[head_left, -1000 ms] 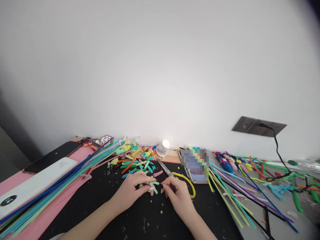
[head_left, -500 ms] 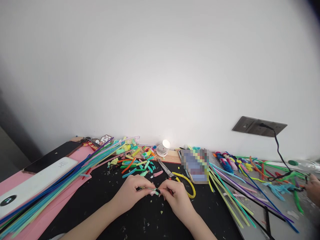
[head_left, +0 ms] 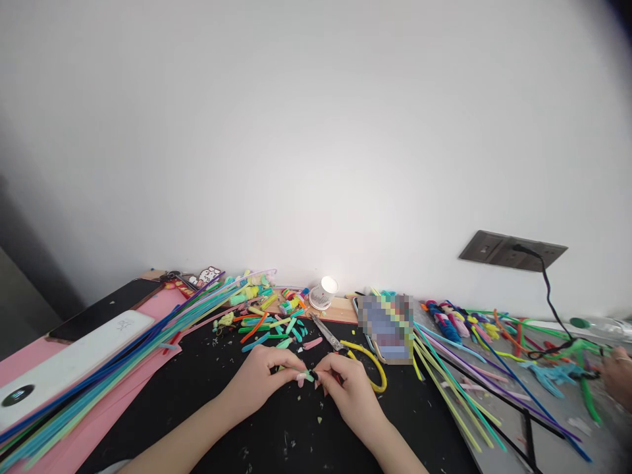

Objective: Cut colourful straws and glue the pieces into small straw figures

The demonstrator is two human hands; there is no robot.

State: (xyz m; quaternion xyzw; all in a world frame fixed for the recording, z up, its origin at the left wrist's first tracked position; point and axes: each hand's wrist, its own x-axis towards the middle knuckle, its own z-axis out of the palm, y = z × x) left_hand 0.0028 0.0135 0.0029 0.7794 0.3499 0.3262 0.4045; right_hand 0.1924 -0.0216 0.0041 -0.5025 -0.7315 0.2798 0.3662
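Over the black mat, my left hand (head_left: 261, 378) pinches a small piece of pipe cleaner (head_left: 308, 376) in pale green and pink, with a black part at its right end. My right hand (head_left: 348, 388) is closed at that black end, thumb and forefinger pressed together. The fingertips partly hide the piece. Scissors (head_left: 326, 331) lie just beyond my right hand, their handles mostly covered by it. A curved yellow pipe cleaner (head_left: 382, 376) rests beside that hand. Short cut pipe cleaner pieces (head_left: 296, 331) in several colours are scattered beyond my left hand.
Long pipe cleaners (head_left: 148, 349) cross a white box-like object (head_left: 74, 359) and pink sheets (head_left: 118, 408) at left. A paper cup (head_left: 324, 293) stands by the wall. A blurred phone-like object (head_left: 386, 329) lies right of centre. Another person's hand (head_left: 617, 375) shows at far right, near a bottle (head_left: 602, 327).
The piece between my fingers has turned slightly, with more of its green and pink showing. Both hands stay almost in place. The other person's hand at far right has shifted slightly.
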